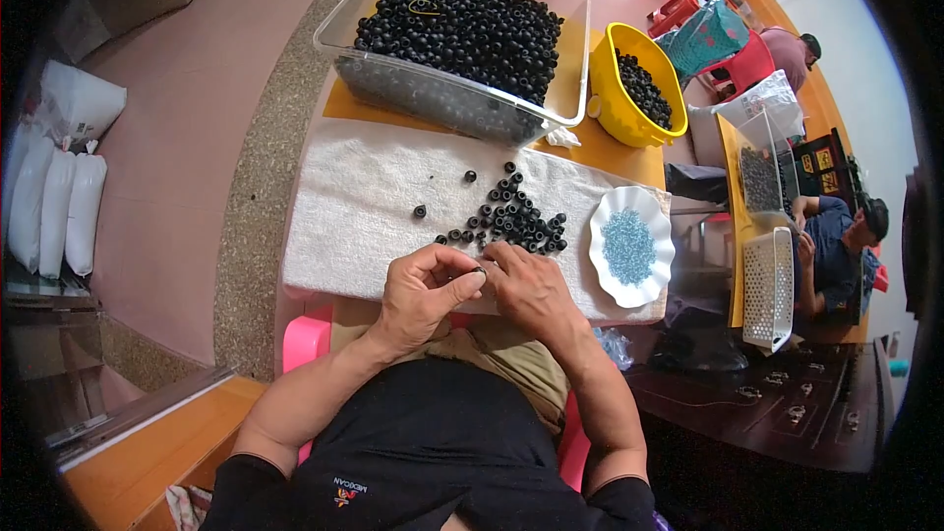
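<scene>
My left hand (425, 297) pinches a small black round part (479, 270) between thumb and forefinger, over the near edge of the white towel (344, 206). Close against it is my right hand (531, 287), its fingers curled down and drawn together; whatever they hold is hidden. Just beyond both hands lies a loose pile of black round parts (521, 219) with holes in them. A few stray ones sit apart on the left. To the right of the pile, a white scalloped dish (598, 270) holds many tiny pale-blue pieces.
Behind the towel stands a clear plastic bin (447, 103) heaped with black parts. A yellow basin (612, 123) beside it holds more. At right, a person (836, 246) sits by a white perforated basket (767, 300). White sacks (59, 202) stand on the floor at far left.
</scene>
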`<act>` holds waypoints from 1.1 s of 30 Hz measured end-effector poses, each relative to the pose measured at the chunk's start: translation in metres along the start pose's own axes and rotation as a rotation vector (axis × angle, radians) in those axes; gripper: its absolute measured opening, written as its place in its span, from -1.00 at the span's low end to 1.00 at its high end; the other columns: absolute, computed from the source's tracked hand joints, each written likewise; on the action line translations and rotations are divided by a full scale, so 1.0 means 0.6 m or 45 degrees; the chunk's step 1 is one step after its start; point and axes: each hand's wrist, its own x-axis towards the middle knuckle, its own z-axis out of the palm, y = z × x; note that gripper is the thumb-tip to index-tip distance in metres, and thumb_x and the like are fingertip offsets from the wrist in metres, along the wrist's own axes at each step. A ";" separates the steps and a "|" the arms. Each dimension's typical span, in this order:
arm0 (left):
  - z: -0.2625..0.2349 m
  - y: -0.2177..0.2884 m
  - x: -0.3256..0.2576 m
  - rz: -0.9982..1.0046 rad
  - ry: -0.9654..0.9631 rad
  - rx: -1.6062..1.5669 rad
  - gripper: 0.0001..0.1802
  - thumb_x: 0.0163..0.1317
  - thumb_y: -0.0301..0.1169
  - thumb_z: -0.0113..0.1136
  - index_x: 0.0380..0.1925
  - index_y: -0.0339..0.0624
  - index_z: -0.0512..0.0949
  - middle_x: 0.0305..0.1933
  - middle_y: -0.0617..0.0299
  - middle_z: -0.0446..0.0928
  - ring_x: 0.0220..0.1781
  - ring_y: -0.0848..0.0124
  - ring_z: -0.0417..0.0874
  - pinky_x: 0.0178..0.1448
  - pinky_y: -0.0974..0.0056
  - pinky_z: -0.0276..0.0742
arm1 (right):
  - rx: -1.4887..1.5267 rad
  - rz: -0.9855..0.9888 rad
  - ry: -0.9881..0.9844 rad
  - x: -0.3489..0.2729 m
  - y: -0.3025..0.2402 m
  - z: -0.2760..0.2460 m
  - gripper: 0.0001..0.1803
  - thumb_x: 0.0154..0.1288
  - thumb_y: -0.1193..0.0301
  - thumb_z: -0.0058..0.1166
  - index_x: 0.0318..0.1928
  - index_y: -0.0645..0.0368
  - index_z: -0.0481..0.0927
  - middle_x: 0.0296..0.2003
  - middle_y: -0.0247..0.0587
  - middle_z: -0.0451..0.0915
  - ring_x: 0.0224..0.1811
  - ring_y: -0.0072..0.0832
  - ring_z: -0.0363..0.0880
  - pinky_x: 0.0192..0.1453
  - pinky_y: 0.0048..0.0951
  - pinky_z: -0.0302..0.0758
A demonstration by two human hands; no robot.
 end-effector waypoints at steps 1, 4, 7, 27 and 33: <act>0.000 0.000 0.000 0.001 0.001 0.000 -0.84 0.24 -0.53 0.30 -0.20 -0.30 0.57 -0.27 0.20 0.64 -0.27 0.48 0.67 -0.12 0.39 0.62 | 0.033 0.014 0.006 0.000 0.000 0.000 -0.75 0.14 0.45 0.04 -0.13 0.15 0.58 -0.19 -0.23 0.52 -0.22 -0.34 0.60 -0.22 -0.34 0.58; 0.001 0.003 0.000 -0.013 0.006 0.008 -0.85 0.24 -0.53 0.30 -0.20 -0.30 0.57 -0.27 0.19 0.64 -0.27 0.48 0.67 -0.12 0.39 0.62 | 0.186 0.117 -0.020 -0.007 0.003 -0.002 -0.79 0.18 0.44 0.07 -0.14 0.13 0.57 -0.20 -0.21 0.51 -0.21 -0.32 0.61 -0.20 -0.33 0.57; 0.002 0.004 0.001 -0.030 0.011 -0.004 -0.85 0.24 -0.53 0.30 -0.20 -0.30 0.57 -0.28 0.20 0.64 -0.27 0.49 0.67 -0.12 0.39 0.62 | 0.567 0.185 0.124 -0.012 0.019 0.009 -0.78 0.17 0.54 0.15 -0.13 0.16 0.61 -0.20 -0.17 0.56 -0.27 -0.32 0.61 -0.24 -0.35 0.56; 0.004 -0.005 -0.001 -0.114 -0.106 0.093 -0.78 0.25 -0.50 0.31 -0.13 -0.31 0.59 -0.24 0.23 0.65 -0.24 0.55 0.64 -0.12 0.42 0.60 | 1.495 0.348 0.086 -0.027 0.020 -0.031 -0.86 0.25 0.57 0.22 -0.17 0.32 0.64 -0.23 -0.23 0.62 -0.18 -0.56 0.57 -0.09 -0.54 0.50; 0.005 -0.012 -0.001 -0.077 -0.145 0.015 -0.82 0.24 -0.52 0.32 -0.19 -0.32 0.59 -0.25 0.24 0.65 -0.25 0.57 0.63 -0.13 0.43 0.59 | 1.552 0.468 -0.037 -0.031 0.024 -0.036 -0.84 0.27 0.46 0.22 -0.18 0.28 0.65 -0.28 -0.28 0.65 -0.22 -0.59 0.59 -0.11 -0.52 0.52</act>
